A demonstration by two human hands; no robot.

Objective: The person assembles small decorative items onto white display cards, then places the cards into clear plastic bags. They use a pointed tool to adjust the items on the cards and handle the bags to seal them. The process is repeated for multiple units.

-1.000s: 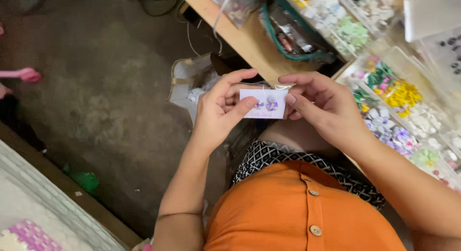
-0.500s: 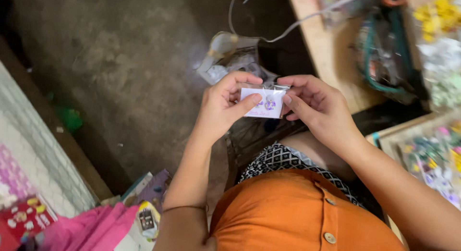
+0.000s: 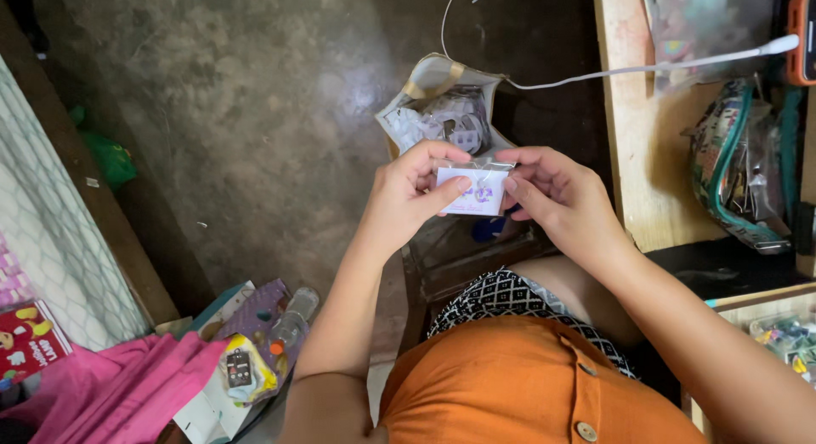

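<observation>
Seen from the head camera, an open, pale cardboard box with a strip of tan tape on its flap [image 3: 442, 104] sits on the dark concrete floor [image 3: 255, 130] just beyond the hands; it holds a heap of small white cards in clear wrappers, their details too small to tell. On the pale wooden surface [image 3: 637, 155] at the right lies a patterned fabric pouch with a teal zip edge [image 3: 735, 180], open, with clear packets showing inside. A white cable [image 3: 646, 67] runs across this surface toward an orange-edged device at the picture's edge. At the lower right corner a clear compartmented tray [image 3: 786, 335] holds small coloured pieces. At the lower left lie a pink cloth [image 3: 127, 389], a small clear plastic bottle [image 3: 293, 322] and some printed packets.

The small white card bearing little purple ornaments [image 3: 473, 192] is held in the air over the box's near edge — between both hands, in front of the orange buttoned top [image 3: 535, 384]. The left hand [image 3: 408, 193] curls around the card's left side, thumb pressed on its face and fingers behind, a closed pinch. The right hand [image 3: 561, 197] meets it from the other side — fingertips closed on the card's right and upper edge, wrist bent inward. Both forearms angle up from the lap.
</observation>
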